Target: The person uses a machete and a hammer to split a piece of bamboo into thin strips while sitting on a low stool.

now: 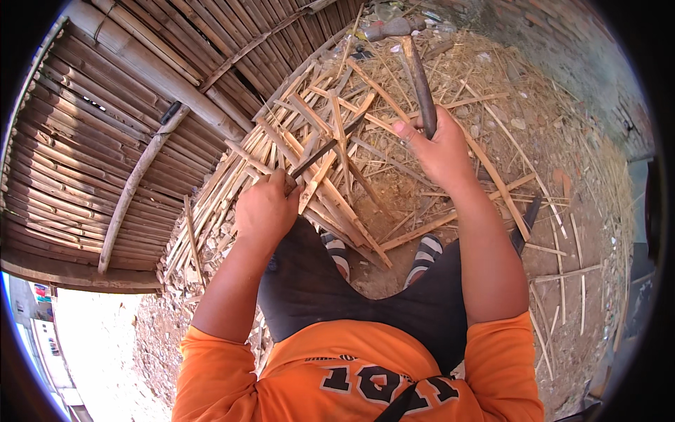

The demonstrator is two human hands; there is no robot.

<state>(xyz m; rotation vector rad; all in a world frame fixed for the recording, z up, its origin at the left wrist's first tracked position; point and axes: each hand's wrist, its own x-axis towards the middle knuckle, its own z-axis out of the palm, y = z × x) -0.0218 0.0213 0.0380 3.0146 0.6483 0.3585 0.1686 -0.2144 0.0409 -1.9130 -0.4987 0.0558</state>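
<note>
My right hand (444,149) is closed around the lower end of a hammer (420,88), whose wooden handle rises to a grey metal head. At the left, my left hand (266,209) grips the short handle of a knife (315,160) with a narrow dark blade. That blade points up and to the right across a loose heap of split wood strips (346,200). Its tip lies among crossed strips, so I cannot tell whether it touches one. Near my right thumb runs another wood strip (380,90); contact with it is unclear.
A slatted bamboo wall (77,190) bounds the left side. Thin sticks (559,281) and straw litter the dirt floor on the right. Beside my right knee is a dark, flat, blade-like piece (527,221). A brick wall (555,49) stands far right. My sandalled feet (424,254) flank the heap's near end.
</note>
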